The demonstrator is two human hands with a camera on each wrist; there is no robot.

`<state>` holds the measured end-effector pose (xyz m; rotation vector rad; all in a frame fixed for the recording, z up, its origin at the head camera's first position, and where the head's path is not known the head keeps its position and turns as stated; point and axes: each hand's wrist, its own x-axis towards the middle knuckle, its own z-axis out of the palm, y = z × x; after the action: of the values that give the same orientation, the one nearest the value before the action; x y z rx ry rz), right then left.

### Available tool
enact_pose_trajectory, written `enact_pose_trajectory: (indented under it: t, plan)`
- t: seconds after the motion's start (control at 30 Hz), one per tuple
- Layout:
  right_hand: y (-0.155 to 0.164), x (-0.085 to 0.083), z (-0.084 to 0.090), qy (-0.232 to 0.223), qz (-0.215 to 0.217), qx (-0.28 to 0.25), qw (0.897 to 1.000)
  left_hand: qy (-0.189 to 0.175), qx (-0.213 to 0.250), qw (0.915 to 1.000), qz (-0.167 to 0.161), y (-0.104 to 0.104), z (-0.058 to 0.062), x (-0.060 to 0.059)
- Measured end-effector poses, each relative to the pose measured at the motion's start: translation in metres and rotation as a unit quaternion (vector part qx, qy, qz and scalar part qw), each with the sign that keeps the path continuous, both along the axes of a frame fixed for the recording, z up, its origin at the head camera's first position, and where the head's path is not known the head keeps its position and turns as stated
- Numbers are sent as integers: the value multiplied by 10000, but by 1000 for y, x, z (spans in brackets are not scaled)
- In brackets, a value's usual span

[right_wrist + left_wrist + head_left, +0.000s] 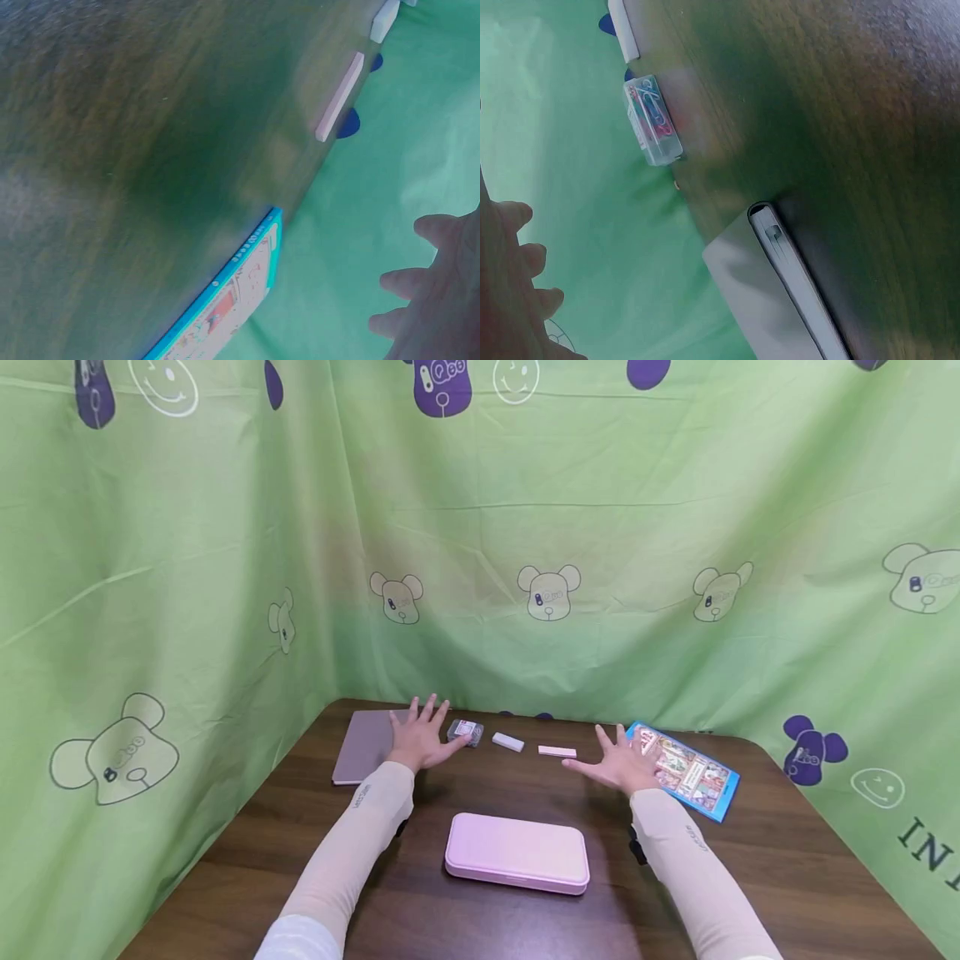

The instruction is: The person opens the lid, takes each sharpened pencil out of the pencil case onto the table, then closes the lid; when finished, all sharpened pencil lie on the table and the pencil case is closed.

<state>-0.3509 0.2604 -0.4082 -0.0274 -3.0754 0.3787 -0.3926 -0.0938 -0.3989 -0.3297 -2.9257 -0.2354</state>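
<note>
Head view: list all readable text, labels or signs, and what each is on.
"IN": large dark letters on the green curtain at far right, cut off by the frame edge.
Small print on the left sleeve and the right sleeve: too small to read.
Blue picture booklet: cover print blurred.
Clear clip box: label unreadable.
Bear prints on the curtain: markings illegible.

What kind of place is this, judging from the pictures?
Probably a small staged study desk: a brown wooden table closed in by green cartoon-bear curtains, with stationery laid out, such as a pink pencil case, a clear box of paper clips and a notebook.
</note>
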Motion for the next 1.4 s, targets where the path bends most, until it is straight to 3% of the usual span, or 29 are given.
enact_pose_trajectory:
  t: [0.33,0.67,0.83,1.1,1.23,1.4]
  plan:
    - [0,5,-8,-39,102,70,9999,-115,32,9999,-76,-2,-13,1]
    - [-6,11,5,107,334,175,9992,-164,56,9996,-234,-9,-2,8]
    - [-16,25,11,304,597,378,9970,-24,-150,9988,-457,-17,3,25]
    - [-31,61,6,486,1133,838,9888,-30,-700,9916,-1083,-16,-7,66]
    - [-39,78,-3,588,1555,1071,9802,-361,-944,9831,-1526,-12,-13,83]
    - [-47,93,-17,641,2075,1361,9666,-1033,-1032,9613,-2337,-8,-20,93]
